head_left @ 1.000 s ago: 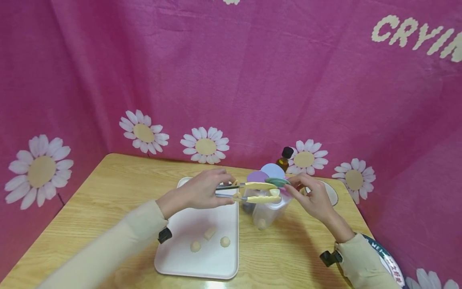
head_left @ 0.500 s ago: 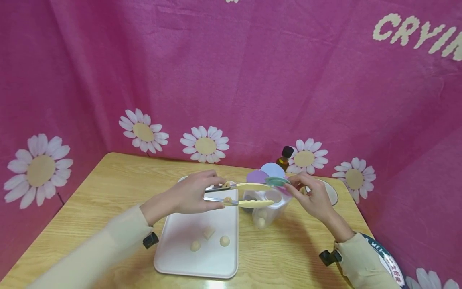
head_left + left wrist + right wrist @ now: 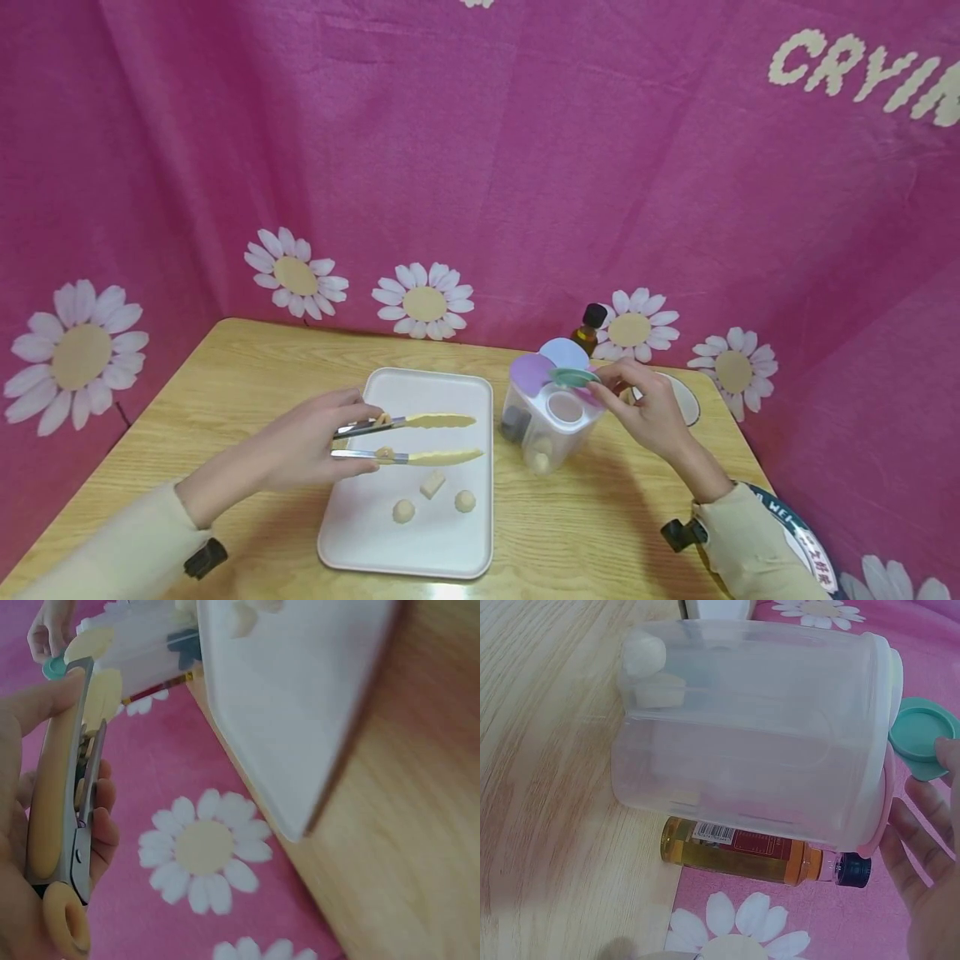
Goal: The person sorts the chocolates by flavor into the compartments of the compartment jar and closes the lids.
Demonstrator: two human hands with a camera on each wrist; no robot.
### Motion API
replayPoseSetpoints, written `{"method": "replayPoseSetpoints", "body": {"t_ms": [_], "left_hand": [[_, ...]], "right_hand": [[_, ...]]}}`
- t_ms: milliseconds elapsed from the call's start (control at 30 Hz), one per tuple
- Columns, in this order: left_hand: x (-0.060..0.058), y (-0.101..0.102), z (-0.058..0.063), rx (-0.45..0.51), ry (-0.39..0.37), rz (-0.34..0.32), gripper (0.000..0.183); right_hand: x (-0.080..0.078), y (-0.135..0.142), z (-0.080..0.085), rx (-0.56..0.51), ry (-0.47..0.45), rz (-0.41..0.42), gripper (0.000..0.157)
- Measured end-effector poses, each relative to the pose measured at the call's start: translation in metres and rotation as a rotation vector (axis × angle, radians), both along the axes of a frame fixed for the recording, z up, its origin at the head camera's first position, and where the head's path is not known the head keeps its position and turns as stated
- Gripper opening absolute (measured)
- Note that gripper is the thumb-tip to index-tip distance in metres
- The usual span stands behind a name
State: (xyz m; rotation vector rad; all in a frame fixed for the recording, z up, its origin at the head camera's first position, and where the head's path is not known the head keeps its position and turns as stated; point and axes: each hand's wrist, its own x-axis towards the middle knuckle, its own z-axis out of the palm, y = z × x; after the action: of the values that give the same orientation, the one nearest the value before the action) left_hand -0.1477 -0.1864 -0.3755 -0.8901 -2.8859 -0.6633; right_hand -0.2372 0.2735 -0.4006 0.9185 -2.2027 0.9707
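My left hand (image 3: 311, 442) holds a pair of tongs (image 3: 442, 422) with pale yellow tips. The tips stand apart above the white tray (image 3: 397, 554), nothing between them. On the tray lie two pale balls (image 3: 465, 501) and a small pale block (image 3: 432, 483). To its right stands a clear divided container (image 3: 540, 417) with coloured lids. My right hand (image 3: 651, 408) pinches its green lid (image 3: 922, 733), raised over an uncovered round opening (image 3: 565, 407). Inside, a whitish ball (image 3: 643, 654) and a block (image 3: 660, 691) lie at the bottom; dark pieces (image 3: 514, 423) fill another compartment.
A bottle (image 3: 739, 851) with a black cap stands right behind the container. A white dish (image 3: 686, 402) lies partly hidden behind my right hand. A round printed object (image 3: 802, 533) is at the right edge. A pink flowered cloth (image 3: 480, 192) hangs behind the table.
One second ago the tongs held a pale piece over the container's opening; now their tips are bare. My left hand has drawn them back left over the tray. My right hand stays at the lid.
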Motion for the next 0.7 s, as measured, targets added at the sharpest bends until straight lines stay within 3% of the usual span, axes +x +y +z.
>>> {"method": "replayPoseSetpoints", "body": {"t_ms": [233,333,467,700], "left_hand": [[0.025,-0.030,-0.024,0.031,0.082,-0.003,0.047],[0.036,-0.039,-0.035,0.010,0.059,0.017,0.049],[0.046,-0.047,-0.048,-0.027,-0.029,0.046,0.052],[0.055,-0.058,-0.067,-0.015,-0.017,0.028,0.049]], "right_hand": [[0.001,0.000,0.002,0.005,-0.026,-0.016,0.028],[0.002,0.000,0.002,0.005,-0.029,-0.016,0.029],[0.002,0.000,0.002,0.005,-0.021,-0.014,0.029],[0.001,0.000,0.002,0.006,-0.020,-0.008,0.029]]}}
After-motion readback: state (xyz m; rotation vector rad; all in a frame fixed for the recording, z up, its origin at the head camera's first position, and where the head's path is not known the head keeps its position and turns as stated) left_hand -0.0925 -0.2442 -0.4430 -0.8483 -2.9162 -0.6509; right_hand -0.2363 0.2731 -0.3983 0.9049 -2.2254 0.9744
